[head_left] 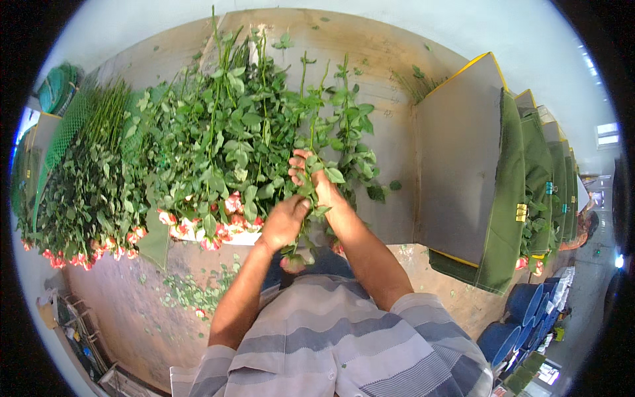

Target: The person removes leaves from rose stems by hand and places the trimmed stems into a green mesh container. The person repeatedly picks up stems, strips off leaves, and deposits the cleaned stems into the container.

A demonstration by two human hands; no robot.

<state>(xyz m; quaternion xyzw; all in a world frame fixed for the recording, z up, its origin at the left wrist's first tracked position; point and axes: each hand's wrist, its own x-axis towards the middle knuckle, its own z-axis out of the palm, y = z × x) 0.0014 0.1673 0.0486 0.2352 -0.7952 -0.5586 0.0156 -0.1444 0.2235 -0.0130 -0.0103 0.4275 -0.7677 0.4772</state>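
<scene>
Pink and white roses with long leafy stems lie heads toward me on a grey worktable. My left hand is closed on the lower part of a rose stem, just above its pink bloom, which hangs over the table's near edge. Behind that same stem is my right hand, its fingers partly spread and palm up among the leaves; whether it grips the stem is unclear. A large heap of roses lies to the left of my hands, and a few stems lie just right of them.
At far left, more roses rest by green netting. A grey divider panel with green fabric stands on the right. Blue buckets are at lower right. Cut leaves litter the floor. A person's arm shows at far right.
</scene>
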